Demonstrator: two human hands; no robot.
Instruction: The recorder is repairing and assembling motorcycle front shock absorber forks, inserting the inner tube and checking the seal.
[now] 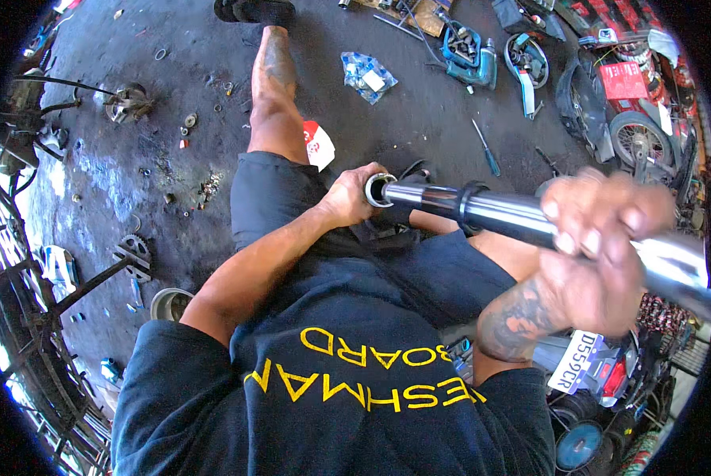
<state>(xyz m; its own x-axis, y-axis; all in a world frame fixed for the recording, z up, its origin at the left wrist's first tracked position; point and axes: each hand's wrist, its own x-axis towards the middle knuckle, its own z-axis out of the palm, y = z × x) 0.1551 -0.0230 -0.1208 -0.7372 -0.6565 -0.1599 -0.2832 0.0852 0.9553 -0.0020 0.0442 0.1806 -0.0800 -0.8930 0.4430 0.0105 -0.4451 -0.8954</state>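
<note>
My right hand (597, 246) is wrapped round a thick chrome fork tube (518, 216), which slants from the right toward the middle; the hand is blurred by motion. A black ring (472, 207) sits round the tube. Its narrower end points into the open mouth of a hollow metal sleeve (378, 190). My left hand (352, 195) is closed round that sleeve just behind its rim, above my thigh. How far the tube reaches inside cannot be made out, and most of the sleeve is hidden by my hand and shorts.
On the dark floor ahead lie a blue screwdriver (486, 148), a blue plastic packet (369, 78) and a blue power tool (472, 57). A spoked wheel (642, 143) stands at right. Metal parts (133, 257) and a round metal drum (170, 304) are at left.
</note>
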